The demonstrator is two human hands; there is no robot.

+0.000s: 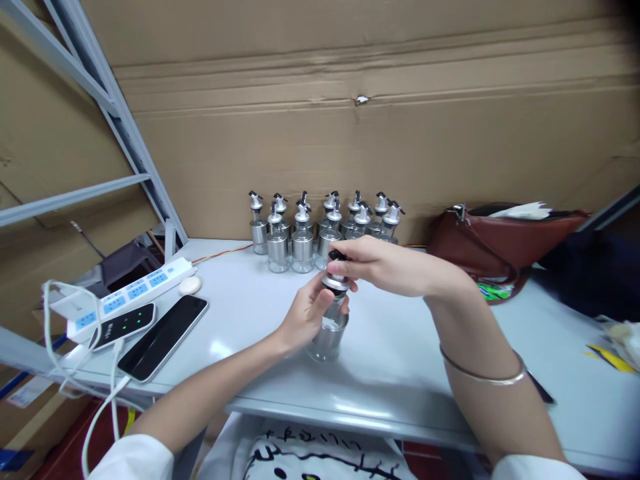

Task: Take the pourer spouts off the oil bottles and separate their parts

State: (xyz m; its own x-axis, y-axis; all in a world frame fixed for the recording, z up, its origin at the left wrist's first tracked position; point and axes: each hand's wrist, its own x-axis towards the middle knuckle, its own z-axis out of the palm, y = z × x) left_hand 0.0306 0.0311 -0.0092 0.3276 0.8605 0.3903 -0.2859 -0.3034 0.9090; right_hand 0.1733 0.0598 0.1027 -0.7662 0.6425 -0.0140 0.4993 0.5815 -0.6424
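A small glass and steel oil bottle [327,333] stands just above the white table [380,360] in front of me. My left hand [305,313] is wrapped round its glass body. My right hand [385,263] is closed over the bottle's silver cap with a black spout [336,272] at the top. A thin metal bangle [483,375] circles my right wrist.
Several matching bottles [320,230] stand in rows at the back against a cardboard wall. A power strip [133,293], two phones [163,333] and white cables lie at the left. A brown leather bag [500,237] sits at the right. A grey shelf frame [125,127] rises at the left.
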